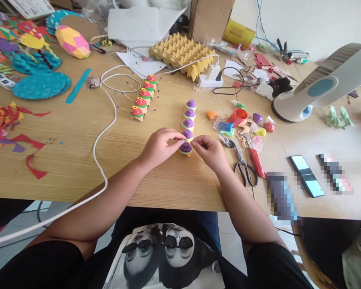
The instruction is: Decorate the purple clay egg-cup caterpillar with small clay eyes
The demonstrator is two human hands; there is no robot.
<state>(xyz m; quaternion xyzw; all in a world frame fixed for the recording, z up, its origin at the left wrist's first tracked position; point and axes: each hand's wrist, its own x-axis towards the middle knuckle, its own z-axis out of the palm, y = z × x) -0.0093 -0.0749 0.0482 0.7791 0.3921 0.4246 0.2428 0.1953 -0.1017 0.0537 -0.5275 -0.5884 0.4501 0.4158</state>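
A caterpillar [189, 124] made from a strip of egg carton stands in front of me, with several purple clay-like caps edged in pale yellow and green. Its nearest bump carries a small dark face. From the left, my left hand [162, 146] comes up to the front segments, thumb and fingers pinched together against the side. On the other side, my right hand [209, 151] is also pinched, its fingertips beside the face bump. Whatever lies between the fingertips of either hand is too small to make out.
A finished red-and-green carton strip [143, 97] stands left, with pins scattered around it. White cable [96, 144] crosses the table. Scissors [244, 168], a red-handled cutter [257, 162], clay packets [227, 127] and a phone [307, 176] lie right. Behind are an egg tray [183, 52] and a lamp-like device [319, 86].
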